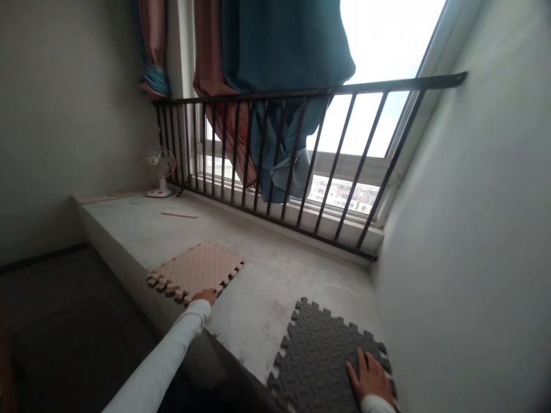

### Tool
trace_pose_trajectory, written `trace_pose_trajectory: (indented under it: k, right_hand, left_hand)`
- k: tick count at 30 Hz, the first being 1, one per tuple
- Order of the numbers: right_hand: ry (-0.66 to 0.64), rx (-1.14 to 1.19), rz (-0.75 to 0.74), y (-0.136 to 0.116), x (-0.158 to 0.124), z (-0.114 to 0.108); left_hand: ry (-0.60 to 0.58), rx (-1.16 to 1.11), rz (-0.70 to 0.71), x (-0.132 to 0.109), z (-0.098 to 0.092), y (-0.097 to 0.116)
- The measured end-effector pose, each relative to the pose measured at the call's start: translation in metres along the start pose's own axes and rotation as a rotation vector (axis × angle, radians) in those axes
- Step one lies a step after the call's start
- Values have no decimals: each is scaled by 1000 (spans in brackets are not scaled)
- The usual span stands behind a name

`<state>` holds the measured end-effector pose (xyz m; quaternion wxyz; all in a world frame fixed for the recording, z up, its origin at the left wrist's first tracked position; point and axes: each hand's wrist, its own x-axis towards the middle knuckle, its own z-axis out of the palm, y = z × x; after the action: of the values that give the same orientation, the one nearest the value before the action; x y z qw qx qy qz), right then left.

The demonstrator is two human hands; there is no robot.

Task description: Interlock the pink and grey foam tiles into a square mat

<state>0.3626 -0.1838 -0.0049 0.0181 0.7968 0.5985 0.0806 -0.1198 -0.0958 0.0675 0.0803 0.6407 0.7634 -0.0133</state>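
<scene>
A beige foam puzzle mat (pixel 196 269) lies on the concrete window ledge (pixel 267 269), its near edge overhanging the ledge's front. My left hand (pixel 205 296) reaches out in a white sleeve and touches the mat's near corner; its fingers are mostly hidden. A dark grey foam puzzle mat (pixel 321 355) lies further right, close to the side wall. My right hand (pixel 370 378) rests flat on its near right part, fingers stretched out and holding nothing.
A black metal railing (pixel 275 149) runs along the window behind the ledge, with teal and pink curtains (pixel 275 57) hanging over it. A small white fan (pixel 160 169) and a thin wooden strip (pixel 179 215) sit at the far left. The dark floor (pixel 64 321) lies below left.
</scene>
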Motion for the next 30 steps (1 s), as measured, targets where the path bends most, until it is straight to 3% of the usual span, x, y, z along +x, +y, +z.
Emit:
trace_pose_trajectory:
  k: [6, 9, 13, 19, 22, 25, 30]
  right_hand:
    - [49, -39, -1, -6, -12, -3]
    - [84, -21, 10, -8, -13, -3]
    - [81, 15, 1, -8, -16, -5]
    - [85, 6, -11, -9, -18, -9]
    - [58, 5, 2, -8, -15, -5]
    - [53, 18, -12, -6, -14, -1]
    - [33, 21, 6, -5, -15, -3]
  left_hand:
    - [-69, 155, 89, 8, 2, -5]
    - [-52, 205, 169, 3, -2, 5]
    - [-11, 134, 332, -27, 6, 52]
    - [25, -191, 600, -113, 50, 149]
    - [-5, -243, 665, -143, 69, 178]
    - [-16, -252, 677, -151, 78, 185]
    - [-21, -184, 590, -140, 73, 172]
